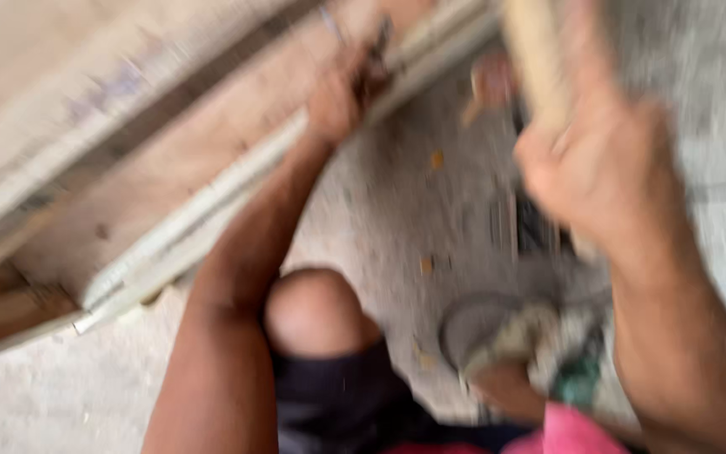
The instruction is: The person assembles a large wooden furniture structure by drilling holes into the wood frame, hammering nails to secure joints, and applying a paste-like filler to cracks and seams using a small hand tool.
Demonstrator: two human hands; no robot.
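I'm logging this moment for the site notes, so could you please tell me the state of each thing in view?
Left hand: closed on a small dark tool, too blurred to identify, at the board's edge.
Right hand: raised, gripping a wooden handle.
Wooden board: lying tilted above the concrete floor.
Power tool: lying on the floor, unheld.

1. The floor (380,210) is bare grey concrete, rough and dusty — it fills the lower left corner and the middle and right of the view, all of it blurred.
2. Small orange-brown chips (436,159) lie scattered on it, well apart from each other.
3. A wooden panel (153,168) with a pale edge strip stands slanted across the upper left, its lower edge near the floor.
4. A power tool (548,345) with a green part rests on the floor at lower right, and a dark cable (455,324) loops beside it — details too blurred to tell.
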